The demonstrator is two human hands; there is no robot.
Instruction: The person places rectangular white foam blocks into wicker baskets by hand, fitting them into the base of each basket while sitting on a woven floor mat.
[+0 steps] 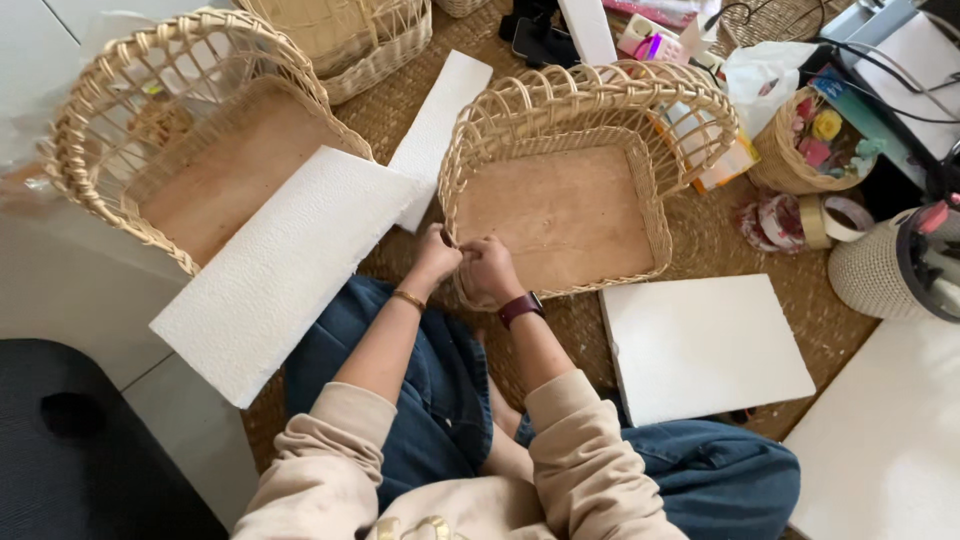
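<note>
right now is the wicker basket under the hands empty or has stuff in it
Empty: the wicker basket shows only its bare brown board floor. Both hands, left hand and right hand, grip its near rim.

Beige sweatshirt with pushed-up sleeves, blue jeans, gold bracelet, maroon-strapped wristwatch.

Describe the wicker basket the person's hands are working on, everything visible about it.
The wicker basket is pale woven cane with an open looped wall, tall and arched at the far side and low near the person, around a flat brown board base. It sits upright on a woven mat. Both the left hand and right hand grip its near-left rim.
</note>
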